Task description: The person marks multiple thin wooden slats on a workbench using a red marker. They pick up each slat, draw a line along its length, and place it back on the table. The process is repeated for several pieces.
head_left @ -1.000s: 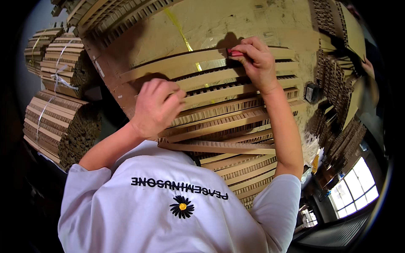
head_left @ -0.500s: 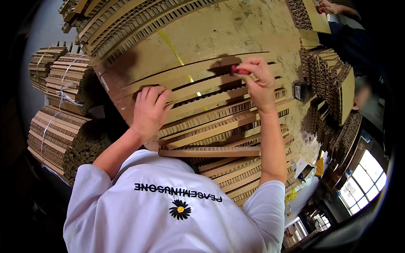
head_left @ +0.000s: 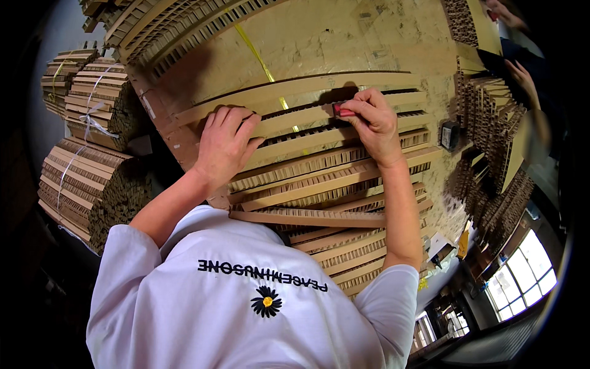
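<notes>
My left hand [head_left: 224, 144] lies flat, fingers spread, on the left end of a stack of long honeycomb cardboard strips [head_left: 319, 172]. My right hand [head_left: 372, 123] is closed around a small red tool [head_left: 343, 111], its tip pressed on an upper strip near the middle. The strips lie side by side across a large cardboard sheet [head_left: 344, 43]. A yellow band [head_left: 261, 61] runs diagonally over the sheet and under the strips. My white shirt fills the lower part of the view.
Bundles of tied cardboard strips [head_left: 86, 172] stack up at the left. More honeycomb pieces [head_left: 491, 135] stand at the right, where another person's hand [head_left: 523, 79] and dark sleeve show. A small dark box [head_left: 450, 135] lies by the strips' right end. Windows [head_left: 522, 270] sit at lower right.
My right hand with the red tool has slid a little along the upper strip. My left hand stays pressed on the strips' left end. The view has shifted slightly.
</notes>
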Tool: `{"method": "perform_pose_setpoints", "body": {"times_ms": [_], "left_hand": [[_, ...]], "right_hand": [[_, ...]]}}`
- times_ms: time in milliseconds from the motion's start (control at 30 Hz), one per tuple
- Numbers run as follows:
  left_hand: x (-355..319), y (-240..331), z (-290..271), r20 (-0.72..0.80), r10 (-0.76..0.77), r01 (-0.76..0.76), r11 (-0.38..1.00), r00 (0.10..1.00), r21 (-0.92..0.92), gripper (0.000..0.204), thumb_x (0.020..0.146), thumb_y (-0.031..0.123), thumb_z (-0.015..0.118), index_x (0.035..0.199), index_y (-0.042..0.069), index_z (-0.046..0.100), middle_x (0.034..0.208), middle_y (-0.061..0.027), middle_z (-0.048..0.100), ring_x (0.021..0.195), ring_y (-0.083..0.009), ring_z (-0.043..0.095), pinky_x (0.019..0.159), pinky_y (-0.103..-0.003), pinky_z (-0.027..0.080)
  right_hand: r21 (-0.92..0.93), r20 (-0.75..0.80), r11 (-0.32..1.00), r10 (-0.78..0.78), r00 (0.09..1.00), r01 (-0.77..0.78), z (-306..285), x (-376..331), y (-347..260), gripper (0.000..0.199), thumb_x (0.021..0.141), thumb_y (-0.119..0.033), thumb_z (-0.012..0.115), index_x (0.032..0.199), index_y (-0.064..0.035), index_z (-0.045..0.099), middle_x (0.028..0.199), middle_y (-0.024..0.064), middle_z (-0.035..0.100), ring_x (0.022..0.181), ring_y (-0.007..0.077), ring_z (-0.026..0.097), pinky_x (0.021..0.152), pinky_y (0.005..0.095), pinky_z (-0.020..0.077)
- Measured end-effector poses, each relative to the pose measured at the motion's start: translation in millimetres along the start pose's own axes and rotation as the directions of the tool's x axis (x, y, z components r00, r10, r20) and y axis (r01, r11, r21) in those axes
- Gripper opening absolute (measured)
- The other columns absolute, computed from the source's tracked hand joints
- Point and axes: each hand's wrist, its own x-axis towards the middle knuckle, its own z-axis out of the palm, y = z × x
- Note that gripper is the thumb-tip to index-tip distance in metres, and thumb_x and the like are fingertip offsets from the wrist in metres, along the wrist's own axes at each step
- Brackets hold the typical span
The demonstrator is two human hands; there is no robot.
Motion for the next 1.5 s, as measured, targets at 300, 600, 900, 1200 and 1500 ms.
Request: {"method": "perform_pose_setpoints", "body": {"times_ms": [300,600,900,1200,1500], "left_hand": [[29.4,-8.2,-3.4,-0.022,-0.065,0.066,0.994,0.998,0.081,0.086,0.072,0.027,0.093,0.146,0.003,0.055,0.138,-0.0141,0.058,0.126,-0.0367,0.055,0.106,-0.048,0.045],[26.8,-3.9,9.9,0.073,-0.071,0.066,0.995,0.995,0.075,0.1,0.065,0.026,0.096,0.15,0.002,0.051,0.139,-0.0153,0.057,0.126,-0.0369,0.055,0.104,-0.048,0.046],[26.5,-3.8,11.4,0.065,-0.068,0.063,0.995,0.996,0.076,0.102,0.062,0.024,0.096,0.15,0.001,0.051,0.138,-0.0161,0.057,0.125,-0.0376,0.055,0.104,-0.049,0.046],[23.5,-2.9,14.6,0.077,-0.072,0.067,0.995,0.994,0.071,0.102,0.062,0.017,0.095,0.152,0.002,0.049,0.137,-0.0168,0.057,0.124,-0.0388,0.055,0.104,-0.049,0.047],[28.6,-7.7,12.6,0.136,0.062,-0.071,0.996,0.989,0.062,0.088,0.073,0.015,0.088,0.152,0.002,0.05,0.131,-0.0184,0.058,0.117,-0.0376,0.057,0.101,-0.049,0.048]], "right_hand": [[-0.15,0.045,0.985,-0.084,0.995,0.09,-1.5,4.5,5.9,0.02,0.077,-0.009,0.087,0.094,-0.0132,0.077,0.092,0.0024,0.069,0.079,0.0246,0.067,0.068,0.0371,0.0499],[-0.098,0.028,0.994,-0.041,0.999,0.044,1.8,5.8,4.9,0.02,0.078,-0.008,0.087,0.094,-0.0106,0.076,0.093,0.0049,0.069,0.073,0.0258,0.068,0.062,0.0359,0.0524],[-0.104,0.067,0.994,-0.012,0.998,0.019,0.1,6.6,3.3,0.022,0.078,-0.003,0.084,0.097,-0.0107,0.076,0.096,0.0054,0.069,0.075,0.0265,0.069,0.062,0.0354,0.0537],[-0.092,0.05,0.996,-0.009,0.999,0.014,3.1,2.9,5.0,0.02,0.08,-0.004,0.083,0.097,-0.0119,0.076,0.096,0.0043,0.069,0.075,0.0258,0.069,0.062,0.035,0.0535],[0.124,-0.063,0.988,0.097,0.993,-0.088,-5.2,-4.8,-13.6,0.017,0.084,0.0,0.081,0.099,-0.0079,0.077,0.097,0.0057,0.066,0.082,0.022,0.067,0.069,0.0305,0.0527]]}}
